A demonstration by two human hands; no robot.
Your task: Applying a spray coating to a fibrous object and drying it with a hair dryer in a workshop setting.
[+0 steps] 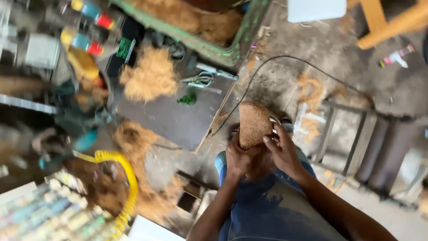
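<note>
A brown, fibrous coconut-husk piece (253, 122) is held up over my lap. My left hand (238, 158) grips its lower edge from below. My right hand (283, 149) presses on its right side, fingers curled against the fibre. Both forearms rise from the bottom of the view over my blue clothing (272, 209). The husk's underside is hidden by my hands.
A dark board (178, 116) carries a heap of loose coir (151, 78), scissors (203, 80) and a small green object (187, 99). A green tray (209, 44) holds more fibre. A yellow coiled hose (127, 178) lies left. A black cable (267, 67) crosses the dusty floor.
</note>
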